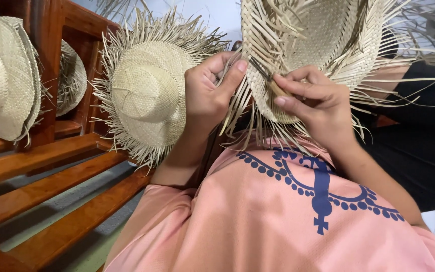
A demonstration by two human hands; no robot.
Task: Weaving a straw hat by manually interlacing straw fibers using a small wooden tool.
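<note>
I hold an unfinished woven straw hat (323, 35) up in front of me, with loose straw ends fanning from its brim. My left hand (208, 93) grips the brim's left edge, thumb pressed on the weave. My right hand (314, 103) pinches a small tool with a wooden handle (279, 90) whose dark tip pokes into the brim's weave. Below my arms is my pink shirt (278, 216) with a blue printed pattern.
A second fringed straw hat (147, 95) leans on a wooden bench (51, 166) at the left. Two more finished straw hats (3, 75) hang on the bench's backrest at far left. Dark fabric (419, 146) lies to the right.
</note>
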